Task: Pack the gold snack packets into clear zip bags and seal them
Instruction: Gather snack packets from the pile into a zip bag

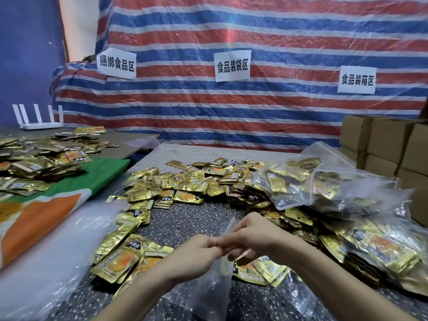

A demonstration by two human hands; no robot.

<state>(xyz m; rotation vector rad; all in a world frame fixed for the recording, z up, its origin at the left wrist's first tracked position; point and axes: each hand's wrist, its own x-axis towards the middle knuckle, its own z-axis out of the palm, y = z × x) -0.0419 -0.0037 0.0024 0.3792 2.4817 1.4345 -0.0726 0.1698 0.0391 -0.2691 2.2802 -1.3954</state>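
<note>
Zip bag (216, 283) amid gold packets (187, 181), boxes (384, 140)

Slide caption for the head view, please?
Left hand and right hand pinch a clear zip bag over the table amid gold snack packets.

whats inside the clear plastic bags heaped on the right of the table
Gold foil snack packets show through the clear plastic bags; those deeper in the heap are hidden.
</note>
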